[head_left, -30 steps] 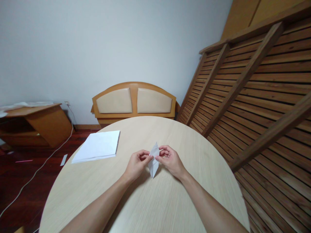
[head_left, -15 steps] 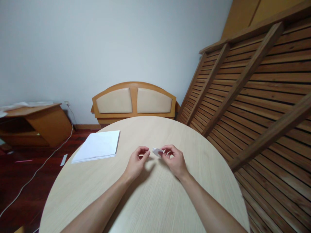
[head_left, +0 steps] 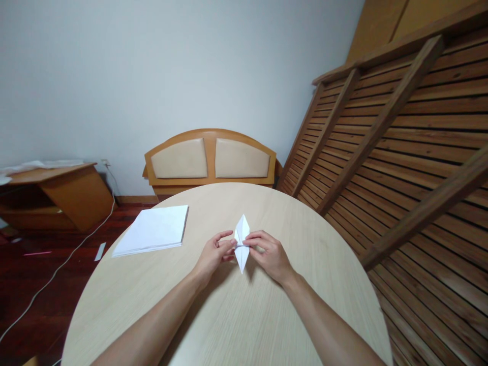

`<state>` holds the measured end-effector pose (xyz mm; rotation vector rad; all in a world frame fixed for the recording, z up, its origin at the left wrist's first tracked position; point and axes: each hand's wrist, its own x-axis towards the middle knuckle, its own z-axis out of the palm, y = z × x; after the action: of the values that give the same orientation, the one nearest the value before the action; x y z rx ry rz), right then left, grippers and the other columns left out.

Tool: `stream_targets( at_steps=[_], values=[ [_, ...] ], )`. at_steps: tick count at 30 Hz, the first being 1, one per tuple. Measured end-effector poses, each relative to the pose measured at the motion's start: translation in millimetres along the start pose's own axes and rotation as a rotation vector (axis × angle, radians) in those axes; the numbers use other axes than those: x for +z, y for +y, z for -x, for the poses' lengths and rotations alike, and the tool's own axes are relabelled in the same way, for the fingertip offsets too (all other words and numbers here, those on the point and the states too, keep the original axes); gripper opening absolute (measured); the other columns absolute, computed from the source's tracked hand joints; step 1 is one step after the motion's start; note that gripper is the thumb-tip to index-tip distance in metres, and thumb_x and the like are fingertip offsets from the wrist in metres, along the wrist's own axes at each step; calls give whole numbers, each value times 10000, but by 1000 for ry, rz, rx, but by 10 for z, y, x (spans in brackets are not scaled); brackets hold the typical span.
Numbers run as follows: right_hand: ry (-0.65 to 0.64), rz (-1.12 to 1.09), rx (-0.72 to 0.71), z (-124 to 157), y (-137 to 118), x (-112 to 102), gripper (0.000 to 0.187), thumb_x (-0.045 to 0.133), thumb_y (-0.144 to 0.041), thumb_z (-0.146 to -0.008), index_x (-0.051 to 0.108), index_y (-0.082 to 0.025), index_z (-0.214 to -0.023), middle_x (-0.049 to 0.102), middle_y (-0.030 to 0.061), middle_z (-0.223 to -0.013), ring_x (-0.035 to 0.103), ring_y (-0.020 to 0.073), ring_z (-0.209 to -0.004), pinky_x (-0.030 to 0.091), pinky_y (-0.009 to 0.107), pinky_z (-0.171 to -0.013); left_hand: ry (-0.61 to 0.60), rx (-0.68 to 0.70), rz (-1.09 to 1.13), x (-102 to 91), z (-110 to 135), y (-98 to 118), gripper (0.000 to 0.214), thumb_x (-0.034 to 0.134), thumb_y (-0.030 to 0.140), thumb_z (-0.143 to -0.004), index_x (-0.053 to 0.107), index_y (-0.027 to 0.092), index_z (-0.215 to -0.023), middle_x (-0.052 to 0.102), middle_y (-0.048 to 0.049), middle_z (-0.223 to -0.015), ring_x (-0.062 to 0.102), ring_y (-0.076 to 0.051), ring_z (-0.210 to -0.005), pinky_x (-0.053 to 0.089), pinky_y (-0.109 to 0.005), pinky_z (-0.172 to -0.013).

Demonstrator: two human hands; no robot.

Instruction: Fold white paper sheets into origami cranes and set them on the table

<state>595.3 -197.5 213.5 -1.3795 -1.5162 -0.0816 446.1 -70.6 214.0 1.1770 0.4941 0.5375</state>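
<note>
Right of the flat white paper stack (head_left: pixel 152 230), over the pale round wooden counter (head_left: pixel 236 320), the right hand (head_left: pixel 271 255) pinches a diamond-shaped folded white paper piece (head_left: pixel 242 258). The left hand (head_left: pixel 212 255) thumbs its opposite edge, grip unclear. Uneven pulling could tear or skew creases.

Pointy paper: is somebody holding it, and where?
The right hand pinches the folded paper by its right edge, midway; the left hand touches its left edge, grip unclear.
</note>
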Motion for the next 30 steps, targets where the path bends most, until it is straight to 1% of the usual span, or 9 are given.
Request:
stream_targets(
  at_steps=[2, 5, 9, 13, 15, 20, 24, 27, 30],
  values=[
    [0, 1, 12, 8, 8, 8, 253, 617, -167, -892, 757, -318, -1039, 669, 42, -1052, 646, 204, -1013, 545, 373, -893, -5, 4, 3, -4, 1, 0, 644, 869, 444, -660, 633, 116, -1161, 676, -46, -747, 611, -133, -631, 457, -250, -610],
    [-1, -9, 28, 12, 16, 20, 244, 629, -153, -880, 767, -308, -1010, 617, 52, -1123, 620, 202, -1062, 540, 366, -917, -20, 12, -14, 2, 8, 11, 535, 873, 413, -651, 686, 97, -1041, 702, -84, -808, 612, -130, -650, 432, -232, -591],
    [-25, -29, 62, 6, 4, 31, 284, 586, -111, -880, 769, -295, -996, 578, 58, -1196, 604, 194, -1090, 525, 365, -951, 31, 38, -25, 17, 19, 31, 422, 878, 381, -614, 677, 116, -873, 678, -39, -717, 577, -105, -590, 417, -218, -574],
    [2, -107, 135, -8, -33, 49, 249, 535, -132, -914, 729, -256, -1011, 636, 61, -1109, 620, 191, -1046, 530, 369, -936, 62, 69, -57, 24, 19, 34, 359, 856, 367, -595, 609, 154, -745, 622, 9, -638, 557, -104, -553, 405, -217, -550],
    [27, -163, 194, -11, -39, 63, 174, 572, -202, -922, 687, -235, -1048, 659, 63, -1070, 635, 188, -992, 551, 361, -893, 62, 76, -83, 24, 18, 29, 345, 844, 360, -597, 592, 161, -722, 613, 15, -636, 549, -102, -553, 394, -213, -544],
    [2, -239, 274, -5, 12, 91, 186, 656, -284, -883, 676, -221, -1057, 676, 67, -1115, 665, 187, -951, 555, 363, -885, 30, 96, -120, 13, 15, 15, 324, 842, 349, -603, 594, 162, -696, 635, -3, -665, 563, -112, -582, 413, -229, -567],
    [-17, -355, 375, -11, 30, 98, 166, 664, -305, -871, 698, -215, -1007, 727, 51, -1002, 693, 196, -908, 548, 363, -885, -6, 103, -142, 8, 18, 7, 313, 843, 363, -632, 632, 155, -733, 665, -31, -707, 588, -128, -630, 438, -251, -605],
    [-45, -454, 389, -18, 18, 106, 158, 661, -313, -867, 715, -214, -976, 740, 42, -964, 694, 197, -913, 532, 365, -909, -47, 106, -126, 9, 3, -17, 327, 848, 369, -642, 643, 153, -776, 661, -25, -689, 576, -119, -607, 425, -247, -594],
    [-70, -513, 397, -10, 29, 120, 157, 666, -323, -850, 727, -212, -944, 745, 43, -953, 696, 195, -895, 538, 350, -868, -73, 109, -84, 14, -22, -48, 352, 861, 365, -625, 636, 152, -792, 652, -15, -665, 563, -109, -579, 408, -238, -577]
  ],
)
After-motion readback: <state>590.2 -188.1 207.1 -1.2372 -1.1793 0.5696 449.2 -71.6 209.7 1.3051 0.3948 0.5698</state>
